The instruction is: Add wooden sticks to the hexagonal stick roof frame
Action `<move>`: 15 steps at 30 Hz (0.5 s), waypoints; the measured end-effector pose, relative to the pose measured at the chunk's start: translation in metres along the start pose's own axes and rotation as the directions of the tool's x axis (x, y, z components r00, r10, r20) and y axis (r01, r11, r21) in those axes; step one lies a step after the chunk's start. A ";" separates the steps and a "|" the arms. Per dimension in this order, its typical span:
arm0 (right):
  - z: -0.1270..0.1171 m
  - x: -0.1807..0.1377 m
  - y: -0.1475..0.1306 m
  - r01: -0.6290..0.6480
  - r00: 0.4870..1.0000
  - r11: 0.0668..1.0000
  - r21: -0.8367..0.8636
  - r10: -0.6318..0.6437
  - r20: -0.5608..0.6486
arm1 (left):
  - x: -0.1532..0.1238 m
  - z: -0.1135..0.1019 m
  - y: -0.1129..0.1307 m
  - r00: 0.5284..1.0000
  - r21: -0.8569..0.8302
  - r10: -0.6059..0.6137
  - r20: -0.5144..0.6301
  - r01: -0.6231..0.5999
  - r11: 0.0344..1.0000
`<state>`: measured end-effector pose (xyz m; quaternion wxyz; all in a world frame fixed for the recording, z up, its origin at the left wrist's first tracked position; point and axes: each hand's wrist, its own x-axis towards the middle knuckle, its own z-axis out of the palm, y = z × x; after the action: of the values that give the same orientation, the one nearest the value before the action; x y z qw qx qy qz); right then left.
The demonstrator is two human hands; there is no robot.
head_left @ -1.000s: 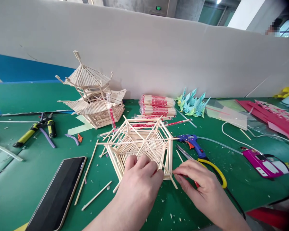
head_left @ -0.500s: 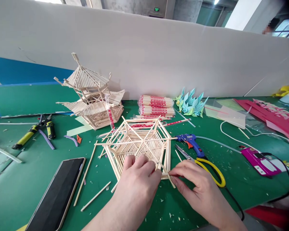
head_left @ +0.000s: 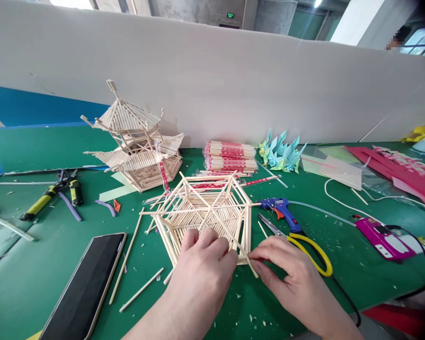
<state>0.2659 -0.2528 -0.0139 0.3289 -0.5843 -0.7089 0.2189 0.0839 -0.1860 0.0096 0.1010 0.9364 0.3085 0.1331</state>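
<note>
A six-sided frame of pale wooden sticks (head_left: 198, 222) stands on the green table, with thin sticks crossing over its top to a centre joint. My left hand (head_left: 206, 271) is closed over the near side of the frame, its fingertips hidden behind the knuckles; what they grip cannot be made out. At the near right corner my right hand (head_left: 286, 276) pinches a crossing wooden stick (head_left: 252, 265) between thumb and fingers. Right of the frame lie a blue glue gun (head_left: 283, 212) and yellow-handled scissors (head_left: 313, 250), the latter close behind my right hand.
A stick pagoda (head_left: 134, 141) stands at the back left, beside wrapped stick bundles (head_left: 230, 157) and blue folded-paper pieces (head_left: 281, 151). A phone (head_left: 87, 283), loose sticks (head_left: 141, 289) and pliers (head_left: 53, 193) lie left. A magenta box (head_left: 384, 238) with cables sits right.
Both hands and the stick frame keep practically the same place. The whole view has shifted very slightly.
</note>
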 end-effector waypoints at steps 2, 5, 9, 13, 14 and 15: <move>0.000 0.000 0.000 -0.002 1.000 1.000 0.002 0.002 0.002 | 0.000 0.000 0.000 1.000 0.000 0.002 -0.005 -0.002 1.000; 0.000 0.001 0.000 -0.010 1.000 1.000 0.005 0.010 0.003 | 0.000 0.001 0.001 1.000 0.003 0.014 -0.020 -0.014 1.000; 0.000 0.000 -0.001 -0.010 1.000 1.000 0.003 0.010 0.006 | -0.001 0.001 0.001 0.998 -0.001 0.027 -0.053 -0.027 1.000; 0.000 -0.002 -0.001 0.000 1.000 1.000 -0.007 0.000 -0.002 | 0.000 0.003 0.000 0.997 -0.011 0.041 -0.064 -0.041 0.999; 0.000 -0.002 -0.001 0.002 1.000 1.000 -0.011 -0.002 -0.001 | 0.000 0.004 -0.001 0.997 -0.009 0.043 -0.069 -0.043 0.999; 0.000 -0.001 -0.001 0.007 1.000 1.000 -0.015 -0.007 0.002 | 0.000 0.004 0.000 0.996 -0.005 0.045 -0.078 -0.046 0.999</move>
<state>0.2654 -0.2544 -0.0139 0.3247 -0.5841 -0.7128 0.2130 0.0853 -0.1860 0.0055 0.0888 0.9369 0.2904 0.1730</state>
